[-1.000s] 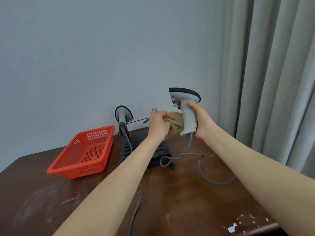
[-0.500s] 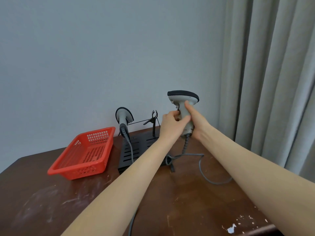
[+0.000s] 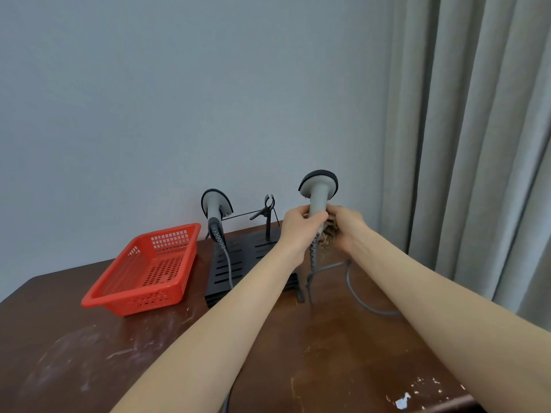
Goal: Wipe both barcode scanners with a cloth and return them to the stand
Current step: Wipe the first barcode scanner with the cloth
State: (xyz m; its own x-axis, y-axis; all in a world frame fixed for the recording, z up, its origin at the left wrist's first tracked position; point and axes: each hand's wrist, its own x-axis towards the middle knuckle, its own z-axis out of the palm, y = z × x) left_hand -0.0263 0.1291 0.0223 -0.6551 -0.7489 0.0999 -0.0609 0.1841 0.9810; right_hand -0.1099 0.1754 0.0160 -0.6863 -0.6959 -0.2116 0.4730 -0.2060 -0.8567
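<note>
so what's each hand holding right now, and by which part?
Left hand grips the raised scanner by its handle, just under the head. Right hand holds the bunched cloth against the lower handle. The other scanner sits on the stand, untouched.

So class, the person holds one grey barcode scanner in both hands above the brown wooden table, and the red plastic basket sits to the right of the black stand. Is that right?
Not quite. The head view shows the red plastic basket to the left of the black stand, not the right. The rest holds: left hand and right hand hold one grey barcode scanner above the brown wooden table.
</note>
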